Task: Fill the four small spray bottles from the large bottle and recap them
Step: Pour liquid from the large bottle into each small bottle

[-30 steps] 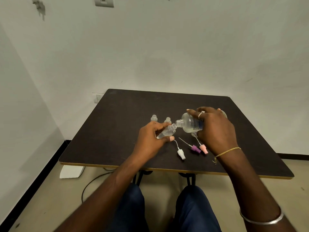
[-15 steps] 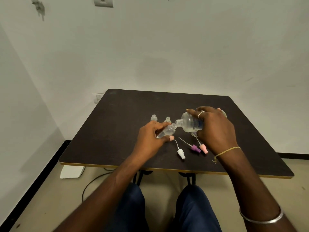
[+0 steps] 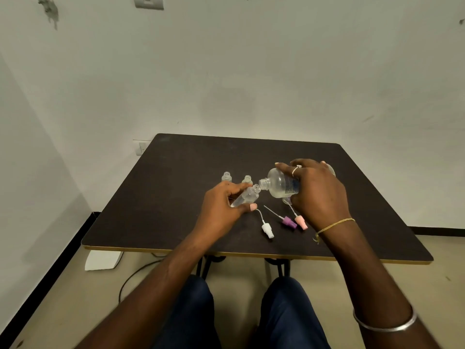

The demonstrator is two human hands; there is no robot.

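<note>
Large bottle [image 3: 279, 183]: tipped on its side above the table [image 3: 163, 202], neck pointing left. My right hand [image 3: 318, 195] lies over its body from above, fingers curled round it.
Small spray bottle [image 3: 247, 196]: uncapped and tilted, mouth raised to the right and touching the large bottle's mouth. My left hand [image 3: 221, 207] pinches it between thumb and fingers. Clear liquid seems to lie in its lower part.
Change over the last second: almost none. Both hands and both bottles keep the same pose, mouth to mouth.
Reading of that stillness: I judge this a steady pour under way, neither its start nor its end. The stream itself is too fine to see.
Waiting bottles [image 3: 226, 177]: two, uncapped and upright, side by side just behind my left hand. I cannot tell whether they are filled.
Fourth bottle: not plainly shown. A clear shape under my right hand may be it.
Spray caps: white cap [image 3: 267, 229], purple cap [image 3: 288, 221] and pink cap [image 3: 301, 222] lie on the table between my wrists, dip tubes pointing away from me. None is fitted.
Progress: filling stage, and no bottle is recapped yet.
Caution: both mouths are narrow, so a small slip of either wrist would likely spill onto the table.
</note>
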